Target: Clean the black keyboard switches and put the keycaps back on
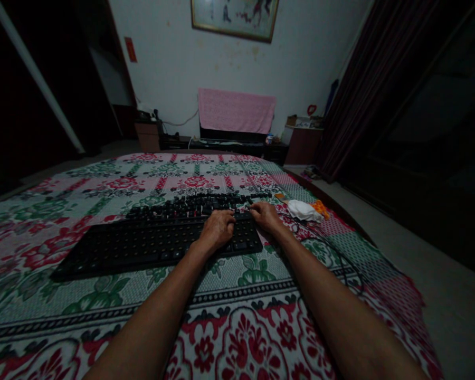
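Note:
A black keyboard lies on the patterned cloth. Most of its keycaps are off, with rows of small bare key posts showing and a few caps left along the near edge. Over its right part is my left hand, fingers curled together. At the keyboard's far right corner, my right hand has its thumb and fingertips pinched together. Whatever either hand holds is too small and dark to make out. Just beyond the keyboard, loose black keycaps are spread in a long heap.
A crumpled white tissue and an orange bundle lie to the right. A black cable trails over the cloth toward its right edge. A pink towel drapes over a screen by the far wall.

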Tool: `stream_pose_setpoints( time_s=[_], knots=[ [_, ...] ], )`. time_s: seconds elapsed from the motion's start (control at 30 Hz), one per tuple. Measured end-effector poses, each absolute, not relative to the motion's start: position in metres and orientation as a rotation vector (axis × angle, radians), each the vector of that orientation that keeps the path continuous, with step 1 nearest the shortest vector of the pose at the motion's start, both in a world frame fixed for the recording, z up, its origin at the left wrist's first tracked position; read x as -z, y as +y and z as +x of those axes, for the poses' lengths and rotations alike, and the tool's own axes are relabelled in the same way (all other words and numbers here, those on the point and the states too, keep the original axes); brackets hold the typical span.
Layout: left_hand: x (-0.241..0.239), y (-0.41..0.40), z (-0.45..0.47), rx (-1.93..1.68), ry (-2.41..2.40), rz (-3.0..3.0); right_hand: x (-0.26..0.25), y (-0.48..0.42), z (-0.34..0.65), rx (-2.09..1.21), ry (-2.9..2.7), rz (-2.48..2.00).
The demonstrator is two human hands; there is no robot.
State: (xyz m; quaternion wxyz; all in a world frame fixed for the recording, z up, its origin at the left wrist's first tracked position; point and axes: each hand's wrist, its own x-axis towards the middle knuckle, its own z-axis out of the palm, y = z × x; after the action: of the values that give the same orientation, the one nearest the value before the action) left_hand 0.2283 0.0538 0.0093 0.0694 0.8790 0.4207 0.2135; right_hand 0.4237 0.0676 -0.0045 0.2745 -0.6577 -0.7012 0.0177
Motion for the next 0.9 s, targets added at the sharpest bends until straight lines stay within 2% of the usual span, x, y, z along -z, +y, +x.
stream_pose_setpoints(
  time_s=[0.13, 0.37, 0.57, 0.9],
  knots=[
    [-0.011, 0.054, 0.229, -0.729, 1.233, 2.574, 0.003, 0.053, 0.420, 0.020, -1.721, -1.607],
    [-0.010, 0.060, 0.227, -0.852, 1.170, 2.203, -0.012, 0.025, 0.401, 0.034, -1.886, -1.319],
    [-0.007, 0.066, 0.223, -0.823, 1.098, 1.904, -0.009, 0.019, 0.393, 0.048, -1.944, -1.287],
    [-0.010, 0.063, 0.225, -0.843, 1.115, 1.945, -0.006, 0.016, 0.390, 0.021, -1.990, -1.291]
  ],
)
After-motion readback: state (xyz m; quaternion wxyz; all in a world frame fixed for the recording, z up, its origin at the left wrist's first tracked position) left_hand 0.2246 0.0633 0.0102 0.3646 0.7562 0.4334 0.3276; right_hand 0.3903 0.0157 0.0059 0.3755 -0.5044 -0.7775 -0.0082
